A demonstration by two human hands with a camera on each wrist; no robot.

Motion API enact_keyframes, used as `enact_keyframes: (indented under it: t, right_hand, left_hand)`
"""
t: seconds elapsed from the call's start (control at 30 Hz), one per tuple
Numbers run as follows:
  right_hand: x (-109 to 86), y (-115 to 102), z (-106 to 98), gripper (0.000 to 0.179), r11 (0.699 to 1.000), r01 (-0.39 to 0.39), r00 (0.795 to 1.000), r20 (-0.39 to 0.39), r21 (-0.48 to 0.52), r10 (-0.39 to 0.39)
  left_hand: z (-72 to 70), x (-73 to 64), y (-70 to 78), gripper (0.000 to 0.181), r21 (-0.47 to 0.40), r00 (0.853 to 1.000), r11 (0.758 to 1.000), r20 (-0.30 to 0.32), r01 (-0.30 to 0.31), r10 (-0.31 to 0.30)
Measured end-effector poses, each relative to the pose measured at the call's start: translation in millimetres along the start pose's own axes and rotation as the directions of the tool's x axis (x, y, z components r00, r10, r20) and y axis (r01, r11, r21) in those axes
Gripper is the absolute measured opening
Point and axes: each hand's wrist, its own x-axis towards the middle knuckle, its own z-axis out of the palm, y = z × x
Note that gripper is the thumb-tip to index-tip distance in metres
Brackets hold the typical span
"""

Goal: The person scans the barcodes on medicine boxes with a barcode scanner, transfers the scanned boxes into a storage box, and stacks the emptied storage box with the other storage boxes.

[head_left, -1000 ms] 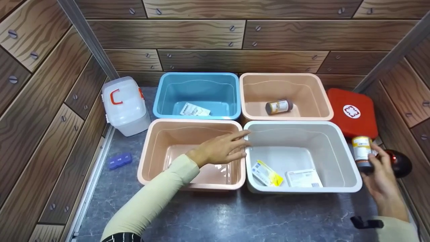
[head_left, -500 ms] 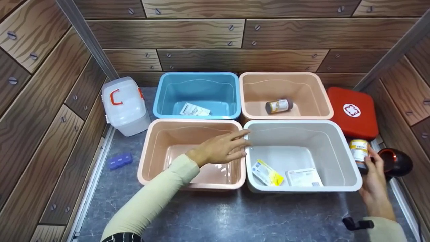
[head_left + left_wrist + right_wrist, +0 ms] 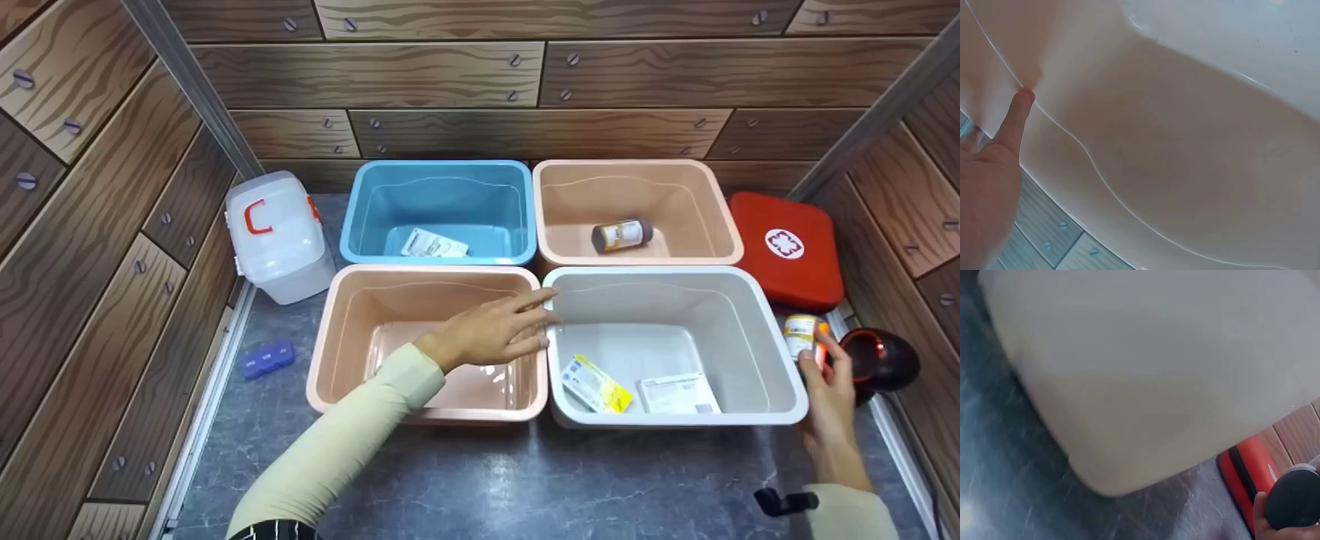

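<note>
My right hand (image 3: 831, 405) holds a pill bottle (image 3: 799, 334) with a yellow-and-white label, just right of the white bin (image 3: 772, 330). In the right wrist view the bottle's dark round end (image 3: 1296, 499) faces the camera. Close beside that hand stands a black rounded scanner (image 3: 883, 361), its opening glowing red; orange light falls on the bottle and fingers. My left hand (image 3: 491, 331) lies over the front pink bin (image 3: 431, 276), fingers extended to the rim shared with the white bin. A yellow-and-white box (image 3: 596, 384) and a white box (image 3: 679, 394) lie in the white bin.
Behind stand a blue bin (image 3: 442, 166) with a white box (image 3: 435, 244), and a peach bin (image 3: 622, 166) with another pill bottle (image 3: 622, 235). A red first-aid case (image 3: 802, 277), a clear lidded case (image 3: 277, 232) and a purple pill organizer (image 3: 268, 359) flank the bins.
My right hand has shifted slightly left with the pill bottle and turned it. Orange light now falls on the bottle and fingers. The left hand has stayed in place.
</note>
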Motion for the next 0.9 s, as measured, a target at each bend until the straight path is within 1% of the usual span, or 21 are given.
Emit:
enact_keyframes:
  t: [0.07,0.17,0.3,0.37,0.47,0.57,0.63,0.7,0.77,0.8,0.87,0.9]
  right_hand:
    - [-0.2,2,4,0.045,0.998,0.022,0.999,-0.048,-0.054,-0.025]
    - [-0.6,4,9,0.045,0.989,0.061,0.991,-0.113,-0.135,-0.077]
    - [-0.2,7,14,0.047,0.969,0.11,0.977,-0.157,-0.221,-0.146]
    - [0.4,7,16,0.048,0.963,0.111,0.973,-0.168,-0.245,-0.155]
    - [1.6,0,16,0.049,0.949,0.108,0.967,-0.191,-0.297,-0.17]
    - [4.4,-16,15,0.05,0.922,0.118,0.961,-0.192,-0.368,-0.199]
    - [6.9,-33,15,0.049,0.907,0.142,0.962,-0.16,-0.396,-0.22]
    - [10.1,-53,17,0.048,0.922,0.177,0.972,-0.087,-0.345,-0.219]
    - [12.8,-73,20,0.047,0.939,0.209,0.977,0.007,-0.272,-0.215]
    - [14.8,-82,23,0.047,0.951,0.222,0.975,0.059,-0.214,-0.215]
    - [19.4,-98,31,0.047,0.969,0.23,0.963,0.163,-0.091,-0.213]
    - [21.8,-104,36,0.047,0.97,0.235,0.954,0.204,-0.062,-0.218]
  left_hand:
    - [-0.3,-0.2,0.1,0.051,0.001,1.0,1.0,0.001,0.002,-0.002]
    - [-0.3,-0.3,-0.3,0.051,-0.002,1.0,1.0,0.001,0.003,-0.003]
    - [-0.6,-0.8,-0.3,0.05,-0.003,1.0,1.0,-0.007,0.005,-0.005]
    - [-0.9,-1.1,-0.1,0.05,0.002,1.0,1.0,-0.007,0.006,-0.006]
    - [-1.0,-1.1,0.2,0.049,0.0,1.0,1.0,-0.008,0.0,0.0]
    - [-1.1,-0.9,0.7,0.049,-0.001,1.0,1.0,-0.008,-0.005,0.005]
    - [-1.1,-0.7,0.8,0.049,-0.001,1.0,1.0,-0.007,-0.005,0.005]
    - [-0.9,-0.5,1.0,0.049,0.002,1.0,1.0,-0.008,-0.002,0.002]
    - [-0.9,-0.3,1.0,0.049,0.003,1.0,1.0,-0.008,0.0,0.0]
    - [-0.8,-0.1,1.1,0.049,0.005,1.0,1.0,-0.009,-0.001,0.001]
    - [-0.1,0.3,0.9,0.049,0.01,1.0,1.0,-0.01,-0.004,0.004]
    - [0.2,0.5,0.7,0.049,0.013,1.0,1.0,-0.009,-0.006,0.006]
